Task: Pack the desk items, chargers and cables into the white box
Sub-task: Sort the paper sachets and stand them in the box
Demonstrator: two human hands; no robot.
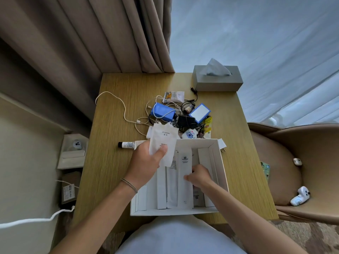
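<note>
White box (222,167) is sitting at the near edge of the wooden desk (110,162), just in front of me, already lined with long flat white packets standing side by side. My right hand (200,176) is reaching down inside it, fingers curled onto the top of one tall white sleeve (185,189), pinching it against its neighbours. My left hand (146,162) is hovering over the box's far left corner, thumb and fingers clamping a flat white sachet (162,143) with upside-down print.

Just beyond the left hand, a small tube with a black cap (126,144) is lying on the desk, touching the box's far rim. Past the box, a tangle is waiting: blue power pack (161,111), black charger (185,121), white cables (117,101), a blue-edged card (200,112), yellow sachets (208,123). A white plug (222,144) is leaning at the box's far right corner.

Farthest back, grey tissue box (217,78) by the curtain.
</note>
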